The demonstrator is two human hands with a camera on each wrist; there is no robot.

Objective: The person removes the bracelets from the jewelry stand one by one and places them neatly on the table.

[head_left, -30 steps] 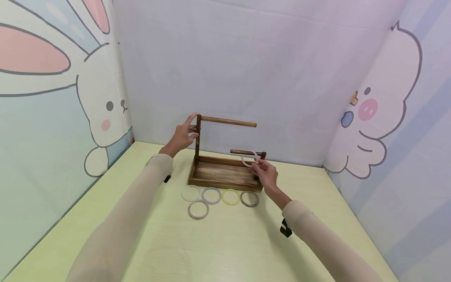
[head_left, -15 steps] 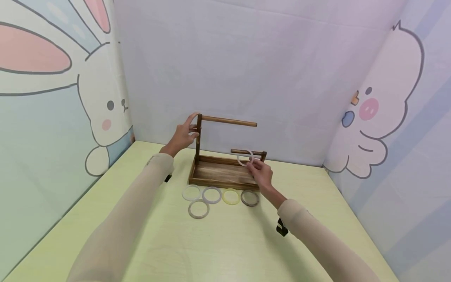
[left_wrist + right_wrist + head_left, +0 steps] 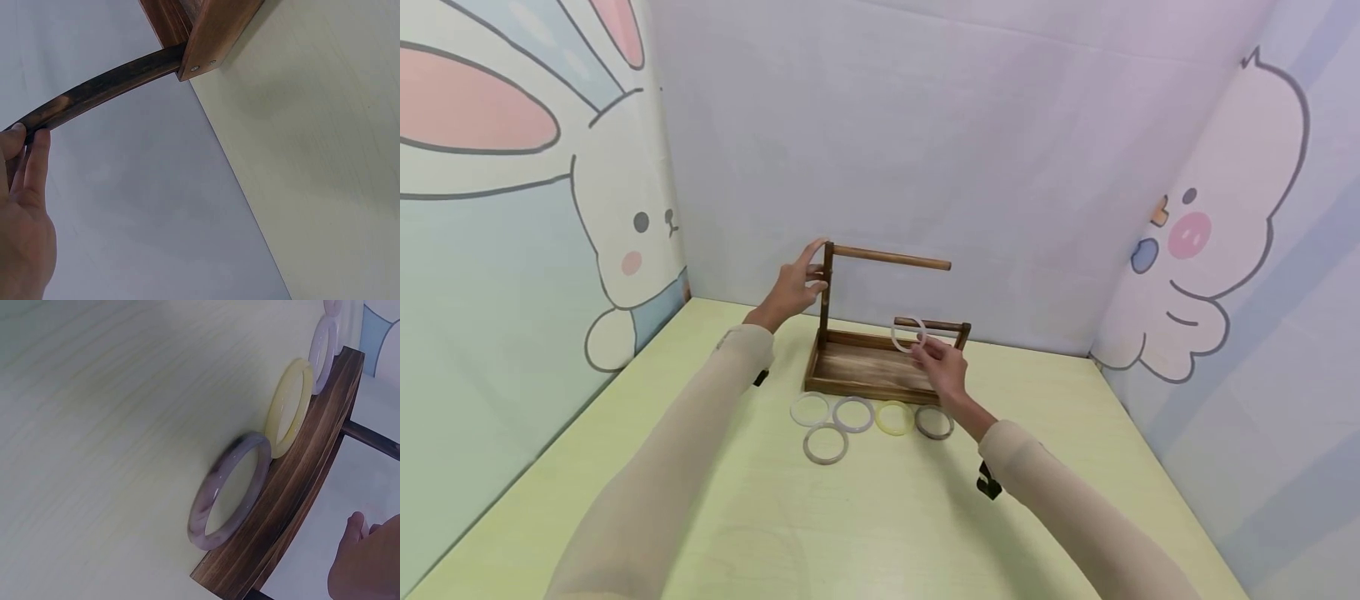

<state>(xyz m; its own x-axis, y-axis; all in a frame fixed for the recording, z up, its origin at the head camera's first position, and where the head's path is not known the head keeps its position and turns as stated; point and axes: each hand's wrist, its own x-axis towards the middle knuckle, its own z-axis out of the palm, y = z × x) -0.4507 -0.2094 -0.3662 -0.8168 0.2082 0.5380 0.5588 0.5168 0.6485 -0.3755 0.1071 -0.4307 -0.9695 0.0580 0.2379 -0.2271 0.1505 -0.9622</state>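
My left hand [image 3: 791, 289] grips the tall left post [image 3: 827, 287] of a dark wooden stand near its top. In the left wrist view, the thumb and fingers of that hand [image 3: 28, 231] pinch the post [image 3: 106, 84]. With my right hand [image 3: 943, 367] I pinch a pale pinkish-white bangle [image 3: 893, 335] by its right side, upright at the free left end of the short lower rod [image 3: 940, 325]. Whether the bangle is around the rod or in front of it I cannot tell. The right wrist view catches only part of my hand [image 3: 369, 559].
Along the front of the stand's tray [image 3: 865, 390] lie a clear-white bangle [image 3: 792, 410], a lavender bangle [image 3: 836, 414], a yellow bangle [image 3: 878, 418] and a mottled grey-purple bangle [image 3: 917, 422]. A greyish-beige bangle [image 3: 806, 444] lies nearer. The upper rod [image 3: 891, 257] juts right. A curtain wall [image 3: 1000, 167] stands behind.
My right hand has moved left along the lower rod with the pinkish-white bangle, from near the short post to the rod's free end. My left hand stays on the tall post.
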